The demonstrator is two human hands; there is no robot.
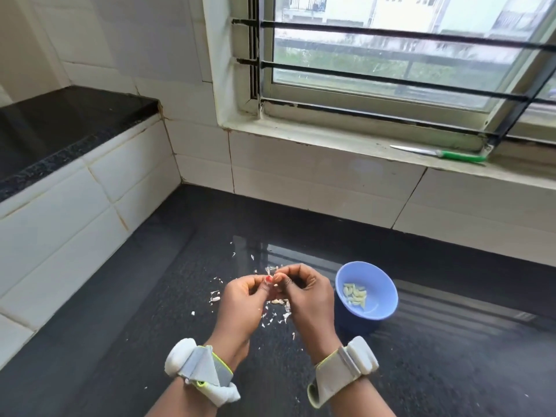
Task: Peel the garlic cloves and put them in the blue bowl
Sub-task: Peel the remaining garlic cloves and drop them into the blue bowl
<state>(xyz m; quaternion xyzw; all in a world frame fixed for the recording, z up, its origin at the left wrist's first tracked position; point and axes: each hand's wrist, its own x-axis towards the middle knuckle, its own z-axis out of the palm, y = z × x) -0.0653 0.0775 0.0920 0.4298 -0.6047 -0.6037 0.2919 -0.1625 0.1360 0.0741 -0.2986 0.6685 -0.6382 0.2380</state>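
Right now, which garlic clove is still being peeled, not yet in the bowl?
The garlic clove pinched between the fingertips of the left hand and right hand. The peeled cloves lie inside the blue bowl.

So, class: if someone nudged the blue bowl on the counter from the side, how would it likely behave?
The blue bowl looks like thin plastic holding only a few peeled cloves, so it is probably light. The black counter is glossy, so the bowl would likely slide easily. It widens upward from a narrower base, so a push near the rim might tip it.
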